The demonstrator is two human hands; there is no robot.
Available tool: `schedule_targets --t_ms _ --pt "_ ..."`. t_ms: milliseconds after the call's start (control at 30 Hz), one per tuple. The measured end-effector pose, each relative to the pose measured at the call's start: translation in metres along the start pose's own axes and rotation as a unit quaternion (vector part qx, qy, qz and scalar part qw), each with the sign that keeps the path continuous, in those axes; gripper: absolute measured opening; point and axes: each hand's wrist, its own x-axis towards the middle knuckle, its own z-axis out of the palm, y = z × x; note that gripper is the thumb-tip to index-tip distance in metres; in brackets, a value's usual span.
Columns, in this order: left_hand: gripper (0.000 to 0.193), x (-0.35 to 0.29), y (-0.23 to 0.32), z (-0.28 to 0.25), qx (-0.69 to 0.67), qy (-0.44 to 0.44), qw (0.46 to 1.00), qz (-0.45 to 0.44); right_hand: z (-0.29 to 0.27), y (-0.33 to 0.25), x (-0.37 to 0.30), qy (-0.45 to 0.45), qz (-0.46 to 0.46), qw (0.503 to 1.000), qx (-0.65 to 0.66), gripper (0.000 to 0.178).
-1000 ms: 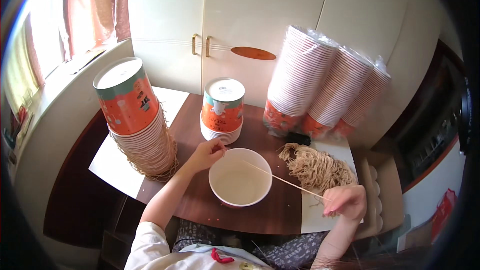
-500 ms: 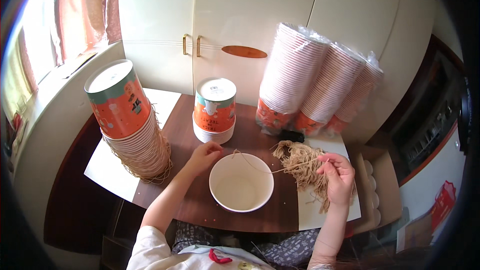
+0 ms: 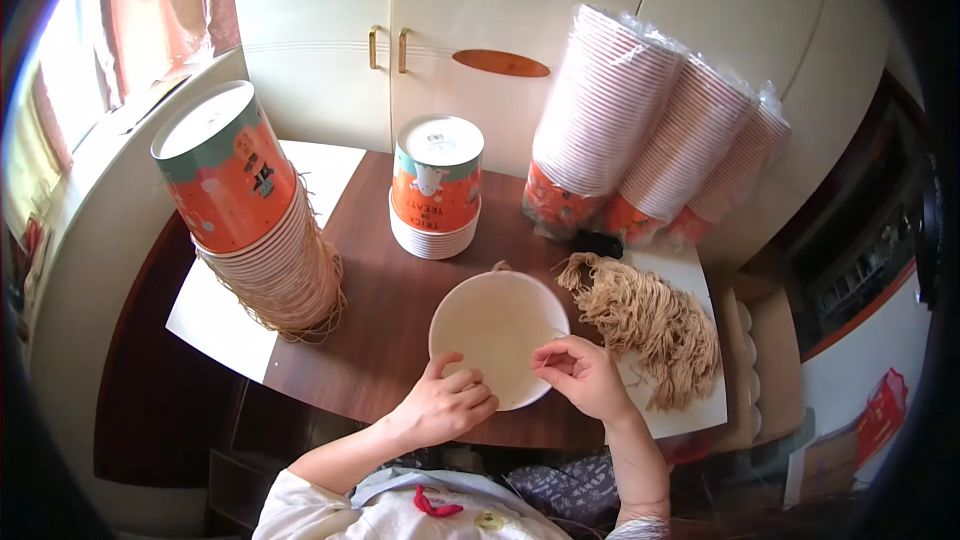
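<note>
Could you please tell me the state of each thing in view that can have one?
Near tub: open side up
Left hand: loosely curled, at the tub's near left edge
Right hand: thumb and forefinger close together; any grip unclear
Left tub stack: nested, upside down, cords around it
Middle tub stack: nested, upside down
Right tub stacks: nested, wrapped in clear plastic
Tan cord pile: loose, heaped
Cabinet doors: shut
Cardboard box: open

Cream cabinets (image 3: 310, 0), bright window (image 3: 78, 55)

On the flat brown-and-white worktop (image 3: 370, 330), a round white paper bucket (image 3: 490, 325) sits between a tall orange-and-white paper-bucket stack (image 3: 250, 225) (to its left) and a shaggy beige string bundle (image 3: 650, 325).
</note>
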Motion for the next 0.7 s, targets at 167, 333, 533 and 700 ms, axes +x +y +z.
schedule_targets --t_ms 167,333,533,700 --pt "0.012 -0.005 0.000 0.004 0.108 0.008 0.993 0.054 0.009 0.000 -0.014 -0.023 0.036 0.998 -0.039 0.015" --pt "0.010 -0.007 0.001 0.013 0.092 -0.004 0.994 0.057 0.026 0.010 -0.018 -0.022 0.028 0.991 -0.130 0.016" --pt "0.011 -0.009 0.002 0.015 0.086 -0.006 0.994 0.063 0.027 0.018 -0.019 -0.046 0.030 0.983 -0.176 0.016" --pt "0.012 -0.009 0.003 0.015 0.082 -0.009 0.995 0.063 0.028 0.019 -0.020 -0.066 0.030 0.980 -0.184 0.014"
